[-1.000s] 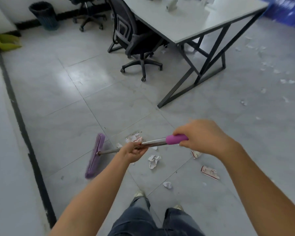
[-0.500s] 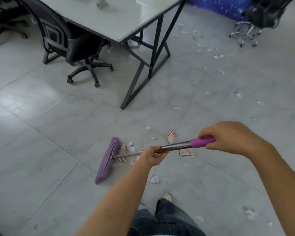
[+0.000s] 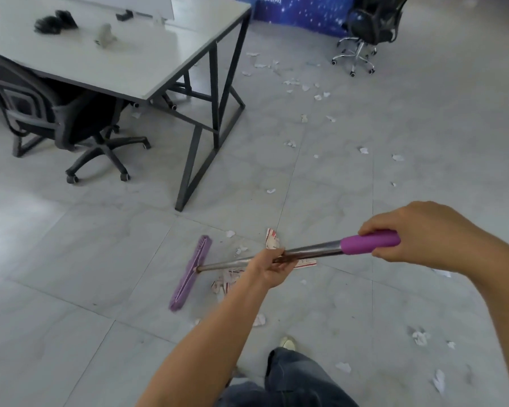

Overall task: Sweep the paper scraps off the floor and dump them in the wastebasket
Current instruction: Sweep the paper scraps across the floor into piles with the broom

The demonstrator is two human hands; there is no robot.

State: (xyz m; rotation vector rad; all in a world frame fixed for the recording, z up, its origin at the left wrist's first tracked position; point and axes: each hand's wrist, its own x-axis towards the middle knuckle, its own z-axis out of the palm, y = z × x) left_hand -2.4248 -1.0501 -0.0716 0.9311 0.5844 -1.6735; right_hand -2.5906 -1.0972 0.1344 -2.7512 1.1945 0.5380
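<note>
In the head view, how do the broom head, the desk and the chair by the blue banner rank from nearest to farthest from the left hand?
1. Broom head, on the floor just left of the left hand.
2. Desk, ahead to the left.
3. Chair, far ahead on the right.

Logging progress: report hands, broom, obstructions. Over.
Left hand grips broom shaft, right hand grips purple handle end. Scraps beside broom head. Desk leg ahead, apart.
</note>
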